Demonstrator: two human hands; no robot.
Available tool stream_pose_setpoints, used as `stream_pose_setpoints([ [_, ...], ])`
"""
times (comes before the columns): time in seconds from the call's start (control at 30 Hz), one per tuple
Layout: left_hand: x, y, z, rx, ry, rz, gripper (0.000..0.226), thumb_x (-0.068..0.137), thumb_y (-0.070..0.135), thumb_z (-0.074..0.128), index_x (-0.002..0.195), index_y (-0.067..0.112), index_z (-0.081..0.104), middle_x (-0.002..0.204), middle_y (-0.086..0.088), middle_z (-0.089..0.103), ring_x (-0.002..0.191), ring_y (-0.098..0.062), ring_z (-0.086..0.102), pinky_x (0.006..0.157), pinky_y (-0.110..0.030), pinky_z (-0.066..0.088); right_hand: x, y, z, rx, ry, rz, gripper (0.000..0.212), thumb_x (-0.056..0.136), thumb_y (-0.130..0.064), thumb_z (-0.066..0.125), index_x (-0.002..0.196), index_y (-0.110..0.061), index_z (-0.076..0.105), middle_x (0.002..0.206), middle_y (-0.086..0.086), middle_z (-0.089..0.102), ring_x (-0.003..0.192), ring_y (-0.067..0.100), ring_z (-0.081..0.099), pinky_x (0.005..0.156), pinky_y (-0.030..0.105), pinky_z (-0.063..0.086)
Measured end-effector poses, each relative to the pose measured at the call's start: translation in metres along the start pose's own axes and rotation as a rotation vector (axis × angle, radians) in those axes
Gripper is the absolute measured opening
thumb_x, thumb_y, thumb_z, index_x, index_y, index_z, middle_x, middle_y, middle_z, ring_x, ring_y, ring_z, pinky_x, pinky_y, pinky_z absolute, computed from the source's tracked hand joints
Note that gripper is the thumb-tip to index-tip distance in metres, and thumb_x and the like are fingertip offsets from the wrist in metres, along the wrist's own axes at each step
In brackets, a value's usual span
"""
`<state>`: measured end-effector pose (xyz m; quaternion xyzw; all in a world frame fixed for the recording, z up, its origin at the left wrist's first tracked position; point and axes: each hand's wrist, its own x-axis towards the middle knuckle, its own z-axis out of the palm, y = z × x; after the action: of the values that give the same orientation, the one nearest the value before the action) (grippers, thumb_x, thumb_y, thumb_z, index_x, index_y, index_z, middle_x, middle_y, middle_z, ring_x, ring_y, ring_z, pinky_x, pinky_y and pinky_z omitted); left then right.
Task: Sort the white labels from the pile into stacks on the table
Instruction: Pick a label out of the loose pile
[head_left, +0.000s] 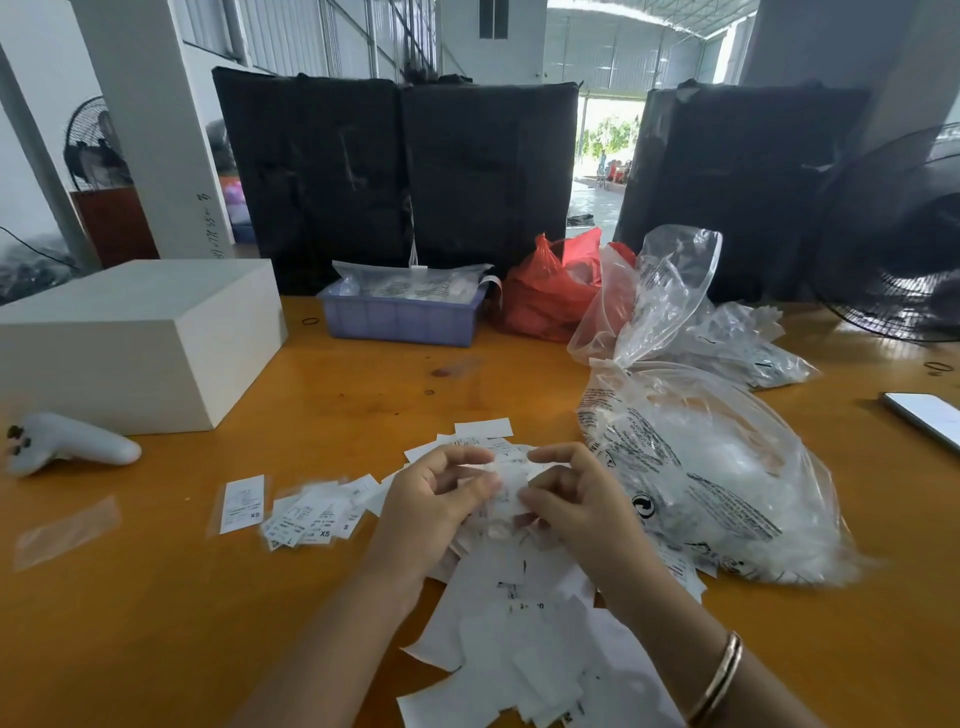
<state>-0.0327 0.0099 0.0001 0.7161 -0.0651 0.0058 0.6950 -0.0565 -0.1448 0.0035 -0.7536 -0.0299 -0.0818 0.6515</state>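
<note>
Here, white labels (511, 483) — blurred, crumpled

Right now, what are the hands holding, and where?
Both the left hand and right hand pinch a small bunch of white labels by its side edges.

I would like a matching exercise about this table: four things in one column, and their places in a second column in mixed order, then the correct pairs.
Things:
1. white box
2. blue tray
3. phone
4. white controller

Places:
A. right edge of the table
B. far side, beside the red bag
C. near left, in front of the box
D. far left part of the table

Pairs: 1-D, 2-B, 3-A, 4-C
</note>
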Motion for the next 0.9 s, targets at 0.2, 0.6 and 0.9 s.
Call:
stream_pose_setpoints([
  [0.2,-0.003,0.003,0.004,-0.042,0.057,-0.006,0.014,0.08,0.028,0.073,0.093,0.031,0.07,0.094,0.001,0.072,0.079,-0.016,0.07,0.054,-0.018,0.051,-0.001,0.001,0.004,0.128,-0.015,0.071,0.009,0.089,-0.011,0.065,0.096,-0.016,0.064,0.071,0.001,0.072,0.067,0.014,0.07,0.055,0.017,0.05],
  [0.6,0.003,0.006,-0.009,-0.025,-0.021,0.013,0.015,0.085,0.021,0.07,0.097,0.029,0.07,0.083,0.006,0.073,0.077,-0.004,0.068,0.066,-0.017,0.054,0.005,0.0,-0.009,0.157,0.083,0.06,0.008,0.087,-0.005,0.065,0.083,-0.012,0.068,0.069,0.006,0.072,0.057,0.013,0.065,0.055,0.021,0.051],
  [0.9,0.002,0.001,-0.005,0.002,0.021,0.031,0.018,0.086,0.012,0.069,0.096,0.027,0.07,0.088,0.005,0.073,0.083,-0.008,0.07,0.063,-0.015,0.052,-0.001,0.006,0.002,-0.255,0.164,-0.146,0.014,0.092,-0.018,0.061,0.095,-0.023,0.073,0.068,-0.009,0.07,0.058,0.004,0.066,0.049,0.015,0.048],
])
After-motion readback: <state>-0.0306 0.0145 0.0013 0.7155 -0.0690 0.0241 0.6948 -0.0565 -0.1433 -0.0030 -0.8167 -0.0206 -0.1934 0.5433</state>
